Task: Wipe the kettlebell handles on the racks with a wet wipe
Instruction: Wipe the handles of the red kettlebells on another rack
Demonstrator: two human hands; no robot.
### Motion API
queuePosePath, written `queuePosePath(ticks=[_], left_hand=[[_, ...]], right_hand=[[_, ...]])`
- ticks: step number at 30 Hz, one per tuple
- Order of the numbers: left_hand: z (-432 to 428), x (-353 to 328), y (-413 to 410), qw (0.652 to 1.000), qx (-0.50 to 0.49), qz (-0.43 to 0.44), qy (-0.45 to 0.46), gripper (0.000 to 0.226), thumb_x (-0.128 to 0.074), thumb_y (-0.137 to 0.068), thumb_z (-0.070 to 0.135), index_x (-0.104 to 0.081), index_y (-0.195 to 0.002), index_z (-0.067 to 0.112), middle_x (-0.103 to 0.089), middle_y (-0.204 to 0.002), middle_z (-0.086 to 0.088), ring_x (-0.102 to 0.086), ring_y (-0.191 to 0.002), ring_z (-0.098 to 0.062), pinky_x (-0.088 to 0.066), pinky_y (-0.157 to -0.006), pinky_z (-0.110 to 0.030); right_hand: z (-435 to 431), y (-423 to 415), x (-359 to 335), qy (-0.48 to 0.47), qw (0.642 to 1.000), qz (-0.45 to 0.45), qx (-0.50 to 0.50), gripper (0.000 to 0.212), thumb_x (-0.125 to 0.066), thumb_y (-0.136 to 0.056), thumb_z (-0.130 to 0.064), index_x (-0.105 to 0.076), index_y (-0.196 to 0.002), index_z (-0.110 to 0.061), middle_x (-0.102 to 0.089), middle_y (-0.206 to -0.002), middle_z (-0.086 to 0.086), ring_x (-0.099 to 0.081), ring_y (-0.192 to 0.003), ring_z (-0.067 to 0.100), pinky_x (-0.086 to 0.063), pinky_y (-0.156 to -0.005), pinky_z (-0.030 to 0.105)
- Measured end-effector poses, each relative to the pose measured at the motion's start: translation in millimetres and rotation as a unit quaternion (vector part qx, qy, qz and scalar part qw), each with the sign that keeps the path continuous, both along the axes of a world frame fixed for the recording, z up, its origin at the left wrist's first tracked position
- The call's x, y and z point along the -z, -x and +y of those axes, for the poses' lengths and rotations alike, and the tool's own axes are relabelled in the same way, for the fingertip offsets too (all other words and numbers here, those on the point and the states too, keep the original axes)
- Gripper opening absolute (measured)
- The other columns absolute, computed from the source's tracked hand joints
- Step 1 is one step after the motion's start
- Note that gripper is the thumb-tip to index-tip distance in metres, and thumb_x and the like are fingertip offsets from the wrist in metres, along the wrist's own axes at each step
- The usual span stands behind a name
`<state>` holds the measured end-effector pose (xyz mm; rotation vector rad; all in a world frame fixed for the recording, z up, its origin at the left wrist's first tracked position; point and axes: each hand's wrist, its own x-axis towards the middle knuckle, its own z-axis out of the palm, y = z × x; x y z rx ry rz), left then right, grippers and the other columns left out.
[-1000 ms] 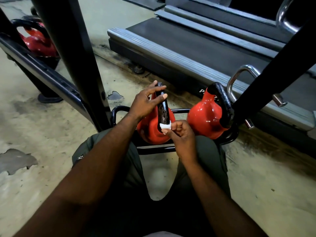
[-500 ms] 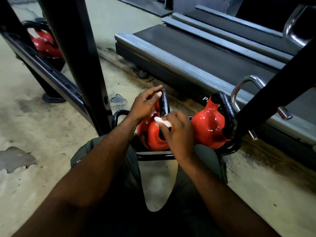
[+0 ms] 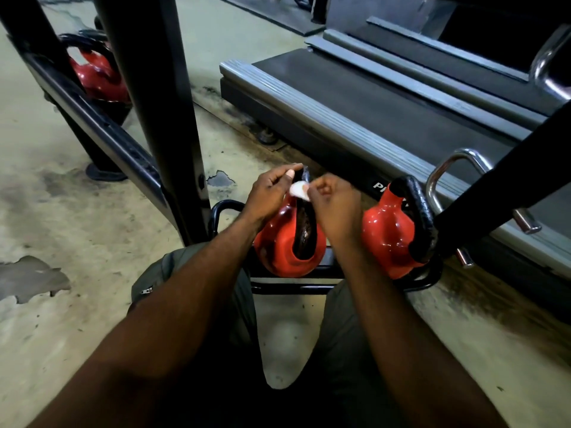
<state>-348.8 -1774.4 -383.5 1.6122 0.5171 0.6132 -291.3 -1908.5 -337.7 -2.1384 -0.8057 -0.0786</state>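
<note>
From the head camera, the left hand (image 3: pixel 272 196) is pinching the top of the black handle (image 3: pixel 304 217) of a red kettlebell (image 3: pixel 284 254) sitting on the low rack (image 3: pixel 309 288). The right hand (image 3: pixel 335 208) is pinching a white wipe (image 3: pixel 298 190) against that handle. A second kettlebell (image 3: pixel 389 239) is sitting just beside, with bare floor (image 3: pixel 77 211) lying open leftward.

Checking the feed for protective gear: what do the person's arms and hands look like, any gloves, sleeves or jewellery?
Both arms are bare from the frame edge to the wrists, with no sleeves in view. The left hand and right hand wear no gloves, and no watch, bands or rings show. Fingernails are short and unpainted.
</note>
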Motion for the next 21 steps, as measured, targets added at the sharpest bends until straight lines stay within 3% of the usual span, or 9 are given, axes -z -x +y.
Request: queuePosePath(ticks=[3,6,10,14,16,21], left_hand=[[-16.0,-8.3,10.2,1.0,-0.005,0.015,-0.023,0.035,-0.045,-0.1,0.03,-0.061,-0.13,0.035,-0.063,-0.131,0.013,-0.055,-0.123,-0.003,-0.045,-0.108,-0.043],[-38.4,-12.9,29.9,0.996,-0.007,0.024,-0.085,0.038,-0.045,-0.103,0.026,-0.051,-0.14,0.031,-0.056,-0.14,0.01,-0.051,-0.125,0.0,-0.043,-0.106,-0.025],[-46.6,-16.3,45.2,0.974,0.005,0.04,-0.222,0.039,-0.053,-0.099,0.031,-0.05,-0.138,0.026,-0.052,-0.136,0.006,-0.05,-0.122,-0.004,-0.045,-0.103,-0.026],[-47.1,-15.8,48.8,0.944,-0.005,0.028,-0.33,0.031,-0.062,-0.093,0.035,-0.059,-0.122,0.024,-0.047,-0.127,0.006,-0.05,-0.119,-0.008,-0.047,-0.101,-0.031],[-46.7,-9.5,50.3,0.937,0.013,0.034,-0.349,0.03,-0.064,-0.09,0.04,-0.064,-0.117,0.026,-0.048,-0.129,0.008,-0.05,-0.121,-0.008,-0.048,-0.101,-0.036],[-28.9,-9.5,48.8,0.945,0.058,0.004,-0.321,0.032,-0.067,-0.089,0.042,-0.07,-0.117,0.027,-0.06,-0.13,0.011,-0.056,-0.121,-0.002,-0.05,-0.1,-0.037]], right_hand=[[14.6,-30.7,-2.0,0.027,0.997,0.064,0.018,0.014,-0.067,-0.088,-0.03,-0.074,-0.088,-0.018,-0.073,-0.081,0.0,-0.07,-0.079,0.02,-0.054,-0.073,0.033],[-17.0,-13.9,14.1,0.004,0.993,0.115,-0.008,0.022,-0.064,-0.084,-0.039,-0.069,-0.082,-0.017,-0.07,-0.074,-0.002,-0.067,-0.071,0.019,-0.054,-0.07,0.039],[-19.8,-9.7,14.9,-0.028,0.989,0.142,-0.04,0.01,-0.068,-0.085,-0.024,-0.065,-0.077,-0.02,-0.066,-0.071,-0.003,-0.063,-0.067,0.016,-0.053,-0.069,0.04],[34.5,-59.5,-4.5,-0.003,0.983,0.185,-0.017,0.021,-0.07,-0.082,-0.024,-0.061,-0.062,-0.023,-0.068,-0.072,0.0,-0.065,-0.072,0.019,-0.058,-0.079,0.049],[38.4,-69.1,-9.8,0.033,0.98,0.193,-0.02,0.022,-0.073,-0.083,-0.023,-0.063,-0.064,-0.02,-0.069,-0.074,0.003,-0.064,-0.071,0.018,-0.059,-0.078,0.044],[19.4,-57.8,-20.0,0.106,0.984,0.107,-0.094,0.017,-0.08,-0.08,-0.027,-0.067,-0.075,-0.017,-0.068,-0.072,-0.004,-0.059,-0.062,0.007,-0.047,-0.061,0.025]])
